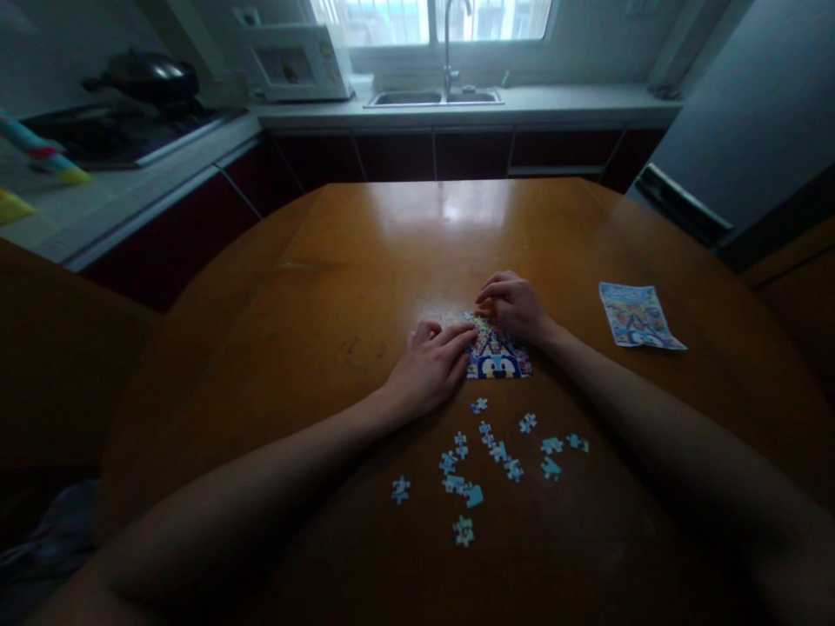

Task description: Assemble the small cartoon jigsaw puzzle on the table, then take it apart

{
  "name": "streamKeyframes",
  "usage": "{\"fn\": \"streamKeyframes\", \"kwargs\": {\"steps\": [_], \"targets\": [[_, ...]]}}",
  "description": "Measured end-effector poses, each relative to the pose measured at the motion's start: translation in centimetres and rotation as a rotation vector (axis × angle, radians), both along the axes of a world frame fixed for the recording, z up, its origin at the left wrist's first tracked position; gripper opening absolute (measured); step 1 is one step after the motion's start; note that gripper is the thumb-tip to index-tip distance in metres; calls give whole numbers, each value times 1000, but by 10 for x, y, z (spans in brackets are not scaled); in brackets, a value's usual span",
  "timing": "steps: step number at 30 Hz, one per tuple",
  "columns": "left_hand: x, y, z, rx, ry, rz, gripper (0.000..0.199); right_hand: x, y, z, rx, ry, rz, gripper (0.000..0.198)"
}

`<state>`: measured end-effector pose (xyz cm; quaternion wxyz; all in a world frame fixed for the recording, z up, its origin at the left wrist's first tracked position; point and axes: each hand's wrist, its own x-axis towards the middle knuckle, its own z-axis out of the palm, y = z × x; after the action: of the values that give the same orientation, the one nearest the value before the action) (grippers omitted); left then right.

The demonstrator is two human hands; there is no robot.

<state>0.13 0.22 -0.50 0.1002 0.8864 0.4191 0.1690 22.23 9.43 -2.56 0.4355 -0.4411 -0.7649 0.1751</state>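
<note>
A partly joined jigsaw puzzle point(499, 365) lies on the table, with a blue cartoon dog's face along its near edge. My left hand point(434, 361) rests flat at the puzzle's left side, fingers stretched out and fingertips on its edge. At the far right part of the puzzle, my right hand point(512, 304) is bent over with its fingers curled together and pointing down. Whatever those fingertips pinch is hidden. Nearer to me several loose puzzle pieces point(498, 451) are scattered, mostly pale blue, among them a single piece point(401, 489) at the left and another piece point(464, 530) closest to me.
A creased picture sheet point(639, 316) lies to the right on the brown wooden table point(365, 252). Beyond the table are a counter with a sink point(434, 98), a microwave point(297, 65) and a black pan point(153, 78) on the stove. A large grey appliance point(750, 113) stands at right.
</note>
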Motion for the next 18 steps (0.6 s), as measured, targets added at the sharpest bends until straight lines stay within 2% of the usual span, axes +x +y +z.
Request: {"fn": "streamKeyframes", "kwargs": {"steps": [9, 18], "targets": [[0, 0, 1, -19, -13, 16, 43, 0, 1, 0, 12, -10, 13, 33], [0, 0, 4, -22, -48, 7, 36, -1, 0, -1, -1, -3, 1, 34]]}}
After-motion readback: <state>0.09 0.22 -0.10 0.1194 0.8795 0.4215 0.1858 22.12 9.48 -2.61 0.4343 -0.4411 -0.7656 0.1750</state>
